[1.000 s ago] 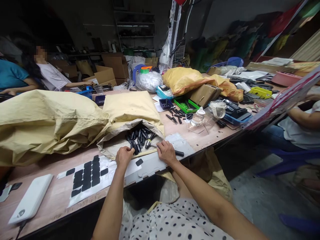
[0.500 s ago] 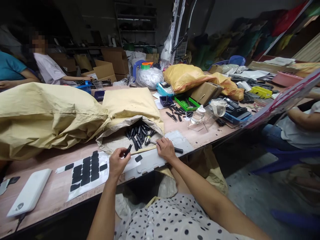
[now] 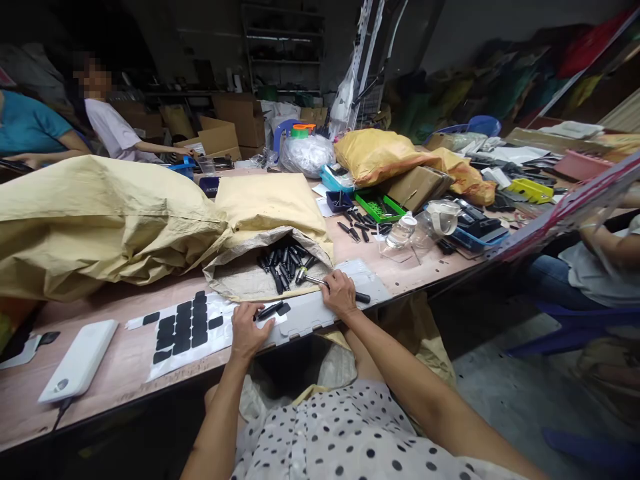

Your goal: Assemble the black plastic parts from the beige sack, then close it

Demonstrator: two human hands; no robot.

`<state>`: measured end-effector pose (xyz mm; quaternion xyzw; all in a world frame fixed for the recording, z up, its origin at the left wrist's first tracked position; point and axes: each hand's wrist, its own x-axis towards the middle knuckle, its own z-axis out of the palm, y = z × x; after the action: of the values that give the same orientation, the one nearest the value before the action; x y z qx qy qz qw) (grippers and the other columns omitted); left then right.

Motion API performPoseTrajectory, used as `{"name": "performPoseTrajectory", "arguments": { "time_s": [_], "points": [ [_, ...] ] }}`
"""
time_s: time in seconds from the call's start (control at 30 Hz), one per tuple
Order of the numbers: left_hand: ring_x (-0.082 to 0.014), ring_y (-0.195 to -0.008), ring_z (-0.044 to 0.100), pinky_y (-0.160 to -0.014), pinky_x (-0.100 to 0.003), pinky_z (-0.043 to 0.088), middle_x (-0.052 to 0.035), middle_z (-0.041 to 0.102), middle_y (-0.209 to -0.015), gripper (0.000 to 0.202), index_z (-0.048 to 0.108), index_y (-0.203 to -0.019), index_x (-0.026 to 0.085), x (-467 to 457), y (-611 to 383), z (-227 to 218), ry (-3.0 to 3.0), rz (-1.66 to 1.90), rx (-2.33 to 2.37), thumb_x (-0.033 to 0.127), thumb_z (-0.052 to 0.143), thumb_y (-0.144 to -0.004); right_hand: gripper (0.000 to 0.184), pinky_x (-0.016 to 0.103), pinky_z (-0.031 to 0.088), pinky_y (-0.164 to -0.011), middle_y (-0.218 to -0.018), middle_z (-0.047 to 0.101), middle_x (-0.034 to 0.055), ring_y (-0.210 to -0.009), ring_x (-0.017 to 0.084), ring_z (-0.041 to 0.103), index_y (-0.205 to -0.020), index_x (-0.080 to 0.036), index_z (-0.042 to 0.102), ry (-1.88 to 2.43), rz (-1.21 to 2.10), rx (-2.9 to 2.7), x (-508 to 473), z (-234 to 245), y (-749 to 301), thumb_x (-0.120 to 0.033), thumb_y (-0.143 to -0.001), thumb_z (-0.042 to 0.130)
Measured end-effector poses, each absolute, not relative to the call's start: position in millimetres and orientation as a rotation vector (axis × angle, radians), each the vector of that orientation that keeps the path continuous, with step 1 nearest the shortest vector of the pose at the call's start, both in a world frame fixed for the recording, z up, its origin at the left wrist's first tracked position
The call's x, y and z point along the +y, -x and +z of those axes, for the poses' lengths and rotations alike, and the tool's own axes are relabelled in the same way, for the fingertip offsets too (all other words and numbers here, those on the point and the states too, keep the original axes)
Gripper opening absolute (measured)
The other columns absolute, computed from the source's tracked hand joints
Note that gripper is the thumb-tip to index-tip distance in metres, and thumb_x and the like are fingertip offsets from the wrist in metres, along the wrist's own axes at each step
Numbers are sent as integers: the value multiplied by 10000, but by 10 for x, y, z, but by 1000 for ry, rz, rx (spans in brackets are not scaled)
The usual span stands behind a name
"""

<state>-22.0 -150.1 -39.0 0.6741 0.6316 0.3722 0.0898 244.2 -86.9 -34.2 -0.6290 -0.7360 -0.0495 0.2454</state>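
My left hand [image 3: 249, 331] is closed on a small black stick-shaped part [image 3: 269, 311] and holds it low over a grey plate [image 3: 310, 315] at the table's near edge, next to a single black pad [image 3: 284, 309]. My right hand [image 3: 339, 293] grips a small hammer [image 3: 320, 282] with a black handle; its metal head rests at the mouth of an open tan sack [image 3: 245, 275]. A pile of the same black parts [image 3: 283, 262] lies inside that sack. Left of my left hand lies a white sheet with several black pads [image 3: 184, 329].
A large tan sack [image 3: 100, 220] fills the left of the table, with a white power bank [image 3: 80, 361] near the front edge. Green and blue trays, a clear jar [image 3: 401, 233] and yellow bags crowd the far right. Other people sit at far left and at right.
My left hand picked a black part out of the sack, lifted it, then lowered it onto the grey plate by the single pad. My right hand stayed on the hammer.
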Motion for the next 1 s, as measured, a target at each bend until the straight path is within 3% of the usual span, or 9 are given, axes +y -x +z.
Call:
{"name": "performPoseTrajectory", "arguments": {
  "time_s": [0.17, 0.3, 0.57, 0.7, 0.83, 1.0],
  "points": [
    [-245, -849, 598, -813, -370, 474, -31, 671, -804, 91, 724, -808, 235, -1461, 195, -397, -1980, 1011, 1895, 293, 716, -739, 171, 321, 436, -766, -962, 638, 96, -898, 232, 558, -895, -210, 682, 1648, -92, -1957, -947, -266, -2453, -266, -955, 531],
    [-239, -884, 598, -819, -358, 453, -20, 687, -812, 89, 758, -842, 262, -1461, 175, -334, -1979, 900, 1819, 276, 740, -756, 244, 281, 485, -770, -940, 664, 63, -886, 201, 617, -993, -235, 675, 1453, 97, -1928, -1244, -220, -2318, -283, -1013, 436],
    [-215, -857, 584, -805, -334, 442, -10, 681, -810, 102, 767, -860, 268, -1470, 165, -267, -1926, 824, 1795, 270, 769, -758, 327, 295, 563, -869, -1080, 742, 42, -992, 185, 693, -1228, -281, 686, 1197, 536, -1969, -1731, -157, -1963, -256, -1007, 445],
    [-213, -849, 573, -794, -329, 435, -10, 667, -798, 81, 756, -831, 252, -1463, 170, -261, -1936, 812, 1785, 271, 774, -754, 392, 264, 566, -779, -982, 726, 40, -879, 177, 693, -1339, -314, 648, 1227, 492, -2041, -1794, -138, -1925, -241, -1013, 443],
    [-218, -848, 572, -794, -335, 432, -10, 666, -790, 83, 756, -821, 255, -1466, 158, -252, -1916, 810, 1804, 246, 777, -741, 396, 219, 525, -651, -883, 693, 25, -746, 158, 665, -1328, -343, 661, 1302, 406, -2163, -1816, -135, -1929, -217, -996, 487],
    [-222, -851, 576, -805, -345, 438, -8, 678, -797, 80, 763, -811, 272, -1473, 141, -254, -1896, 823, 1820, 247, 778, -737, 399, 224, 530, -696, -930, 699, 37, -812, 165, 676, -1356, -328, 643, 1341, 372, -2115, -1827, -113, -1980, -240, -1021, 445]
  ]
}}
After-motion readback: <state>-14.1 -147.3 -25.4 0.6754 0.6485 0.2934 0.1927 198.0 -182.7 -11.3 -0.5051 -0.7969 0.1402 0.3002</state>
